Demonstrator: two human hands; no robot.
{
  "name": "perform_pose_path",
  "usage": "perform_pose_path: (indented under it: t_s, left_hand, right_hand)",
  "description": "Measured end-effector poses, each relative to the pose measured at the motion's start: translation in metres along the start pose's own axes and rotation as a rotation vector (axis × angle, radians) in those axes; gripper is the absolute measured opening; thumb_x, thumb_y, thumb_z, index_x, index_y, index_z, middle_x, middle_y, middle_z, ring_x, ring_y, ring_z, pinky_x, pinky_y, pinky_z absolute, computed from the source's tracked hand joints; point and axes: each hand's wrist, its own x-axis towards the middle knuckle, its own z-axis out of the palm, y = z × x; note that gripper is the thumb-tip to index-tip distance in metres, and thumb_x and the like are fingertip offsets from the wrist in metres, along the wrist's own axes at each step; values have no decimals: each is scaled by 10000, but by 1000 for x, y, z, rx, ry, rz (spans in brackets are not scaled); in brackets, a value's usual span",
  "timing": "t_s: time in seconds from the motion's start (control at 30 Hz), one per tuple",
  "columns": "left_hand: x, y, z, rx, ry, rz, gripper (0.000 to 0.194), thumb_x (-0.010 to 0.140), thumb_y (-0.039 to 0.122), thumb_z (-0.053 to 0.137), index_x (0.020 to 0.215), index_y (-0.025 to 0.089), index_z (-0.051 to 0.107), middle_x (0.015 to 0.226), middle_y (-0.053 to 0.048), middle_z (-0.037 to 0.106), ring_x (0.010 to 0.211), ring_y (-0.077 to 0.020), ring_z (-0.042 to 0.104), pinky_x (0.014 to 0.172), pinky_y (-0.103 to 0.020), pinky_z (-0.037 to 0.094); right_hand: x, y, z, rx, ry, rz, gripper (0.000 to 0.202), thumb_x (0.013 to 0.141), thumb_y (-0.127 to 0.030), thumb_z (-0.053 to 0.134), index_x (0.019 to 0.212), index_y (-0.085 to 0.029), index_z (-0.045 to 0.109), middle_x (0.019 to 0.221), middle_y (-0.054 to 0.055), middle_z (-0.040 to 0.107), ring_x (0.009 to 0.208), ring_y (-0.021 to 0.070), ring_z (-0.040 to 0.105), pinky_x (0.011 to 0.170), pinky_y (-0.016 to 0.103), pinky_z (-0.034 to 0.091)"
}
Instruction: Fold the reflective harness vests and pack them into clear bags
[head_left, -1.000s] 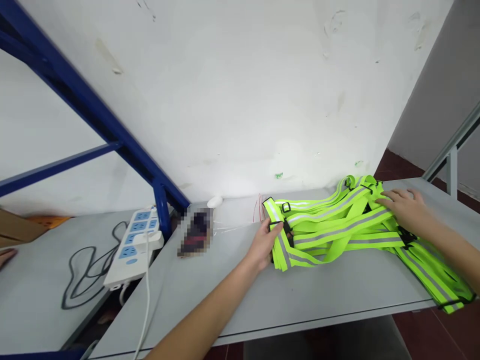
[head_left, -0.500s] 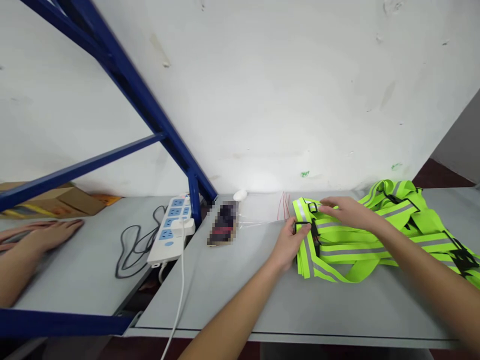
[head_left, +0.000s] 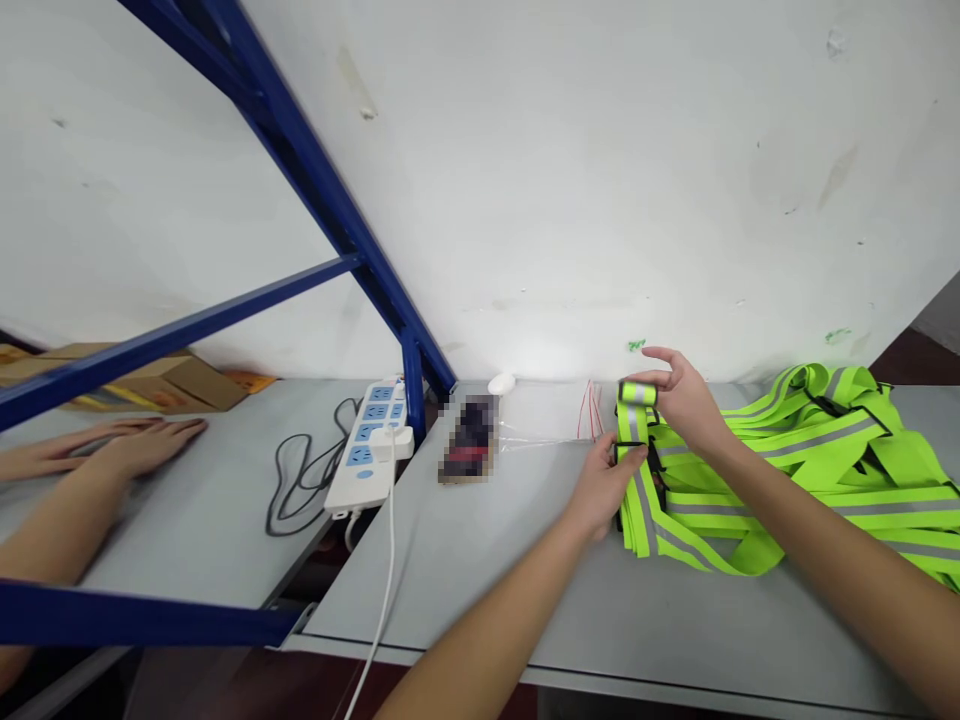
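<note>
The strap end (head_left: 637,394) has lifted — right hand (head_left: 686,402) apparently pinching it, left hand (head_left: 602,488) gripping the green straps (head_left: 640,520).

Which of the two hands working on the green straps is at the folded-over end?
The right hand, nearer the wall: it touches the folded-over strap end. The left hand instead grips the green straps lower down.
</note>
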Motion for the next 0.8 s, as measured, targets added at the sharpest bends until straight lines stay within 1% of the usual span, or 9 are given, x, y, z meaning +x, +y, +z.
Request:
perform_pose_path:
  t_s: [0.1, 0.17, 0.2, 0.23, 0.3, 0.4, 0.53, 0.67, 0.8]
  left_hand:
    - [4, -1, -4, -104, 53, -54, 435, 667, 360, 796, 1007, 184, 589, 775, -37, 698, 627, -193, 671, 629, -331, 541]
    - [8, -3, -7, -156, 85, -107, 437, 644, 300, 807, 1006, 182, 593, 774, -38, 701, 658, -193, 677, 646, -320, 541]
    - [10, -3, -8, -175, 98, -127, 435, 632, 263, 809, 1002, 181, 595, 774, -36, 703, 671, -190, 678, 655, -311, 540]
    - [11, -4, -9, -189, 107, -140, 426, 624, 224, 804, 994, 179, 598, 768, -30, 702, 671, -181, 676, 657, -299, 538]
    - [14, -5, -10, -209, 118, -145, 383, 624, 153, 775, 966, 172, 604, 731, -15, 695, 640, -158, 663, 637, -269, 530]
    - [16, -5, -12, -215, 135, -149, 305, 640, 87, 724, 910, 165, 604, 673, 2, 681, 586, -134, 641, 586, -236, 516]
    - [16, -1, -15, -216, 119, -190, 251, 648, 78, 715, 862, 156, 609, 662, -5, 687, 555, -131, 640, 548, -224, 515]
    - [17, 6, -18, -218, 59, -235, 179, 674, 98, 700, 840, 136, 644, 695, -46, 714, 567, -157, 656, 528, -235, 511]
    - [19, 15, -22, -244, 14, -260, 158, 731, 135, 636, 884, 111, 669, 761, -88, 728, 651, -200, 686, 584, -272, 525]
  right_hand:
    - [-33, 2, 1, -185, -39, -187, 517, 766, -247, 669, 1249, -264, 485, 926, 64, 741, 811, 266, 695, 697, 413, 572]
    - [-57, 11, 0, -432, -63, -336, 267, 800, -274, 632, 1066, -289, 614, 956, 40, 736, 840, 260, 698, 727, 410, 578]
    - [-68, 17, -1, -535, -106, -424, 224, 809, -239, 594, 1021, -291, 640, 950, 24, 737, 845, 247, 701, 742, 401, 582]
    - [-77, 24, -2, -606, -136, -514, 264, 810, -184, 547, 1030, -290, 649, 957, 19, 736, 866, 233, 701, 755, 388, 586]
    - [-90, 37, -4, -709, -214, -705, 368, 818, -105, 471, 1098, -273, 640, 999, 25, 736, 951, 212, 689, 864, 396, 568]
    - [-98, 49, -3, -865, -318, -902, 374, 872, -81, 441, 1184, -207, 605, 1072, 65, 726, 1048, 205, 661, 1000, 437, 500]
    - [-99, 48, -1, -1035, -378, -925, 346, 910, -105, 441, 1220, -156, 584, 1151, 111, 699, 1125, 221, 630, 1021, 443, 490]
    - [-101, 51, 0, -1055, -388, -888, 367, 924, -172, 466, 1281, -143, 546, 1244, 118, 654, 1213, 226, 573, 1048, 448, 468]
    - [-107, 62, -2, -1101, -397, -907, 396, 934, -175, 482, 1326, -125, 517, 1290, 119, 624, 1248, 230, 545, 1080, 475, 428]
